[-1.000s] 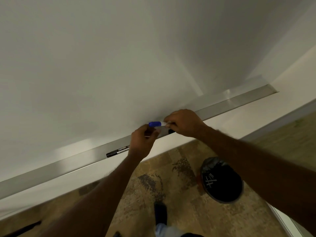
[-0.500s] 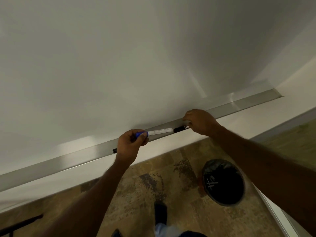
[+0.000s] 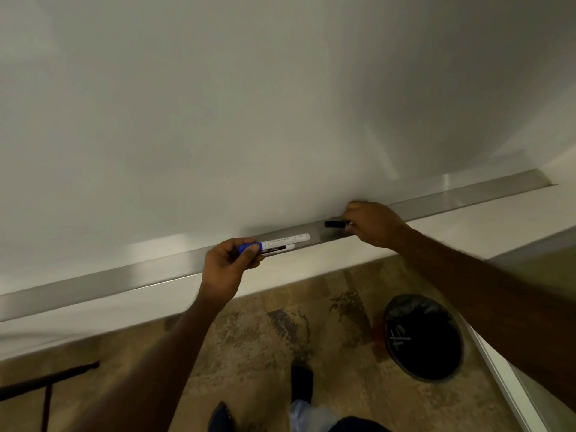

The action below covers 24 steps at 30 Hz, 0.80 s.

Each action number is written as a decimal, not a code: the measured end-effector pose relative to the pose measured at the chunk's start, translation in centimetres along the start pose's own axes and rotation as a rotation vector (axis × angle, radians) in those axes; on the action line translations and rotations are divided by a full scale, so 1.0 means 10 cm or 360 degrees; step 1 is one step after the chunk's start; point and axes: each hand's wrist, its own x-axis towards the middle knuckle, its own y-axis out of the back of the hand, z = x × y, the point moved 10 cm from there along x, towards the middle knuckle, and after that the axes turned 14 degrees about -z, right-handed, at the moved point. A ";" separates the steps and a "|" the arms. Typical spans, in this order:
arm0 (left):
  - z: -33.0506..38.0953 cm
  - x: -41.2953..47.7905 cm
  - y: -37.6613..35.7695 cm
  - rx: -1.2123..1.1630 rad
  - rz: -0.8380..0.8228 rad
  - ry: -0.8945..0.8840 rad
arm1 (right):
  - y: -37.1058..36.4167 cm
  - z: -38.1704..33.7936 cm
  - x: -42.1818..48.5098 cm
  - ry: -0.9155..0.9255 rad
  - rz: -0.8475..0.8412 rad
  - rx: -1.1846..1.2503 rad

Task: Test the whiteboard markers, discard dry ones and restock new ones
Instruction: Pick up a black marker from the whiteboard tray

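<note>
A blue-capped marker [image 3: 285, 239] with a white barrel is held over the metal tray [image 3: 124, 277] that runs along the bottom of the whiteboard [image 3: 249, 104]. Its long axis is laid nearly along the tray, with the blue cap pointed to 9 o'clock and the plain white end to 3 o'clock, a little raised. The cap end is gripped by the left hand [image 3: 229, 265], the thumb and curled fingers being clamped round it. A second marker [image 3: 277, 250] with a dark label is seen just beneath the first, lying in the tray on the same axis. At 3 o'clock from the white end, and apart from it, the right hand [image 3: 372, 224] is set on the tray with its fingers curled round a black marker [image 3: 335, 224], whose dark end is pointed to 9 o'clock; the rest is hidden in the fist. A black-lined bin [image 3: 424, 338] is seen on the mottled floor [image 3: 249, 338] at 4 o'clock from the left hand, and a dark shoe [image 3: 300, 381] at 6 o'clock.
</note>
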 end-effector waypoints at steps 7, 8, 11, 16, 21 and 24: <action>0.07 -0.27 0.76 0.0350 0.0158 -0.0022 | 0.36 -1.27 0.05 0.0446 0.0314 0.0186; 0.05 -0.30 0.87 0.0379 0.0179 -0.0005 | 0.38 -1.40 0.07 0.0474 0.0328 0.0207; -0.02 -0.40 1.17 0.0367 0.0235 0.0041 | 0.35 -1.70 0.15 0.0509 0.0338 0.0243; -0.07 -0.51 1.56 0.0508 0.0321 0.0064 | 0.26 -2.03 0.23 0.0522 0.0333 0.0256; -0.14 -0.51 1.80 0.0717 0.0315 0.0139 | 0.22 -2.19 0.28 0.0508 0.0316 0.0265; -0.16 -0.48 1.83 0.0820 0.0269 0.0176 | 0.22 -2.26 0.32 0.0491 0.0311 0.0251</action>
